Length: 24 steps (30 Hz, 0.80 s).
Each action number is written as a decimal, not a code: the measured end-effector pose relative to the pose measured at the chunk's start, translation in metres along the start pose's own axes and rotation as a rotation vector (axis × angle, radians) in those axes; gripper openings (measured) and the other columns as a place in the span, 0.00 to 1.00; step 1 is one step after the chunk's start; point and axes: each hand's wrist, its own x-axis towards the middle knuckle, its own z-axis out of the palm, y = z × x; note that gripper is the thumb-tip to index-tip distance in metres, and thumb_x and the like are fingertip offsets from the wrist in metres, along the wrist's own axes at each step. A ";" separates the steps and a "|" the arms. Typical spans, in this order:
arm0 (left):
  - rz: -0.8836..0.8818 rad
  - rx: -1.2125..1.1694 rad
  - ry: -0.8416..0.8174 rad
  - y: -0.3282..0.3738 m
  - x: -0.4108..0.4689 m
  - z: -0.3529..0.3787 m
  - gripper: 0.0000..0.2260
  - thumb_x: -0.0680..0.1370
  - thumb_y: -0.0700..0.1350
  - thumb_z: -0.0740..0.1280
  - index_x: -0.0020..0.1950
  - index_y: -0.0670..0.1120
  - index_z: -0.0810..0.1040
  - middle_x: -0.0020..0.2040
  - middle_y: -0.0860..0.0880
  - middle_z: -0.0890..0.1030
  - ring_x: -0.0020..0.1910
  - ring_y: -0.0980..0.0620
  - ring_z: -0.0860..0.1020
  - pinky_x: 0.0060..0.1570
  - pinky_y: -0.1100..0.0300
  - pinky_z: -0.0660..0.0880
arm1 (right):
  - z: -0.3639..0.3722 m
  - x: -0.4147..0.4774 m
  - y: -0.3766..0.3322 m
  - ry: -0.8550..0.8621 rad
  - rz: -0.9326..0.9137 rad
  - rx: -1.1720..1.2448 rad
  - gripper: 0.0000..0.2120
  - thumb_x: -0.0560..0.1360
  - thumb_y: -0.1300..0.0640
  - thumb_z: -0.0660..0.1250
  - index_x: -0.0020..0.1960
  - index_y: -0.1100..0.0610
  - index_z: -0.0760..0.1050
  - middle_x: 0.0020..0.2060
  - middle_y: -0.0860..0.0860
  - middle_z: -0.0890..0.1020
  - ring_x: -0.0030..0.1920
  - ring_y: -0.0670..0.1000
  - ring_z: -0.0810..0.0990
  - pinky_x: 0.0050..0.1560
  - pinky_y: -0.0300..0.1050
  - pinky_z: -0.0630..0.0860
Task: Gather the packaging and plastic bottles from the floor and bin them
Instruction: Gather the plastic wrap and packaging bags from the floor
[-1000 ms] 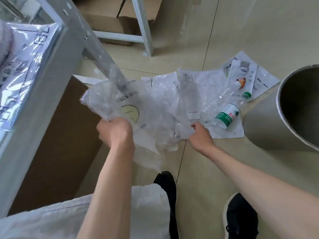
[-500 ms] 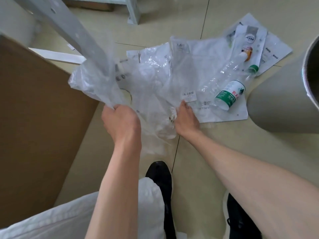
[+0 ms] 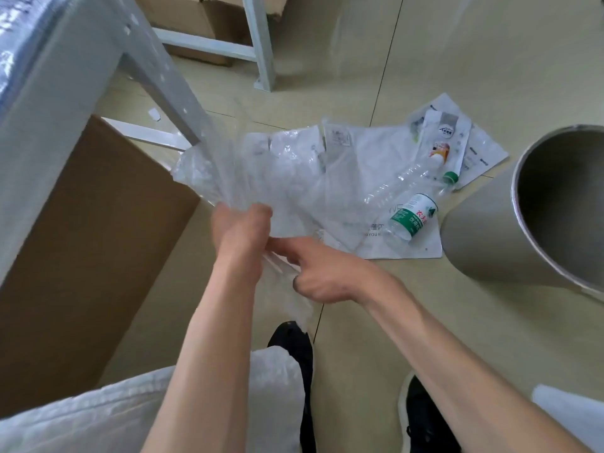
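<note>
My left hand (image 3: 240, 228) grips a bunch of clear plastic bags (image 3: 225, 171) lifted off the floor. My right hand (image 3: 322, 276) is closed on the lower part of the same crumpled plastic, just right of the left hand. More white and clear packaging (image 3: 359, 165) lies flat on the tiles beyond. On it rest a clear bottle with an orange cap (image 3: 400, 181) and a green-labelled bottle (image 3: 411, 219). The grey metal bin (image 3: 483, 240) stands at the right, its mouth open towards me.
A brown cardboard box (image 3: 81, 256) stands at the left under a grey metal shelf frame (image 3: 163, 70). More boxes (image 3: 183, 18) sit behind a far shelf leg (image 3: 261, 50). My black shoes (image 3: 294, 348) are on the beige tiled floor.
My right hand left the floor packaging and came back against my left hand, closing on the hanging plastic. The bundle is pulled tighter together.
</note>
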 end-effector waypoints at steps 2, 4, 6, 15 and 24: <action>0.025 0.051 0.095 -0.004 0.001 0.003 0.17 0.74 0.36 0.61 0.63 0.41 0.76 0.54 0.44 0.82 0.46 0.45 0.78 0.43 0.60 0.73 | -0.009 -0.003 0.005 -0.079 0.028 -0.001 0.48 0.65 0.71 0.58 0.77 0.38 0.54 0.77 0.41 0.64 0.74 0.45 0.66 0.74 0.47 0.65; 0.043 0.068 0.086 -0.006 0.001 0.008 0.17 0.75 0.34 0.59 0.62 0.42 0.77 0.53 0.45 0.81 0.49 0.44 0.79 0.47 0.58 0.76 | -0.025 -0.001 0.022 -0.120 0.110 -0.020 0.46 0.65 0.72 0.58 0.76 0.38 0.59 0.77 0.44 0.63 0.74 0.43 0.66 0.74 0.46 0.64; 0.075 0.145 0.098 -0.007 0.003 0.017 0.16 0.75 0.36 0.61 0.61 0.43 0.77 0.53 0.46 0.80 0.52 0.43 0.80 0.50 0.58 0.76 | -0.040 0.009 0.047 0.072 0.243 -0.020 0.37 0.70 0.73 0.57 0.74 0.48 0.68 0.73 0.48 0.71 0.73 0.45 0.68 0.69 0.36 0.63; 0.158 0.427 -0.111 0.019 0.027 0.077 0.10 0.77 0.35 0.61 0.57 0.40 0.72 0.57 0.42 0.77 0.54 0.41 0.79 0.49 0.52 0.79 | -0.049 0.091 0.142 0.539 0.497 -0.251 0.32 0.73 0.64 0.67 0.72 0.66 0.57 0.74 0.64 0.58 0.75 0.62 0.57 0.71 0.52 0.61; 0.165 0.661 -0.192 0.040 0.068 0.077 0.15 0.81 0.39 0.59 0.68 0.42 0.71 0.52 0.47 0.78 0.43 0.50 0.71 0.30 0.67 0.69 | -0.043 0.095 0.165 0.701 0.541 -0.313 0.17 0.79 0.64 0.56 0.67 0.65 0.68 0.67 0.61 0.72 0.65 0.63 0.73 0.51 0.50 0.70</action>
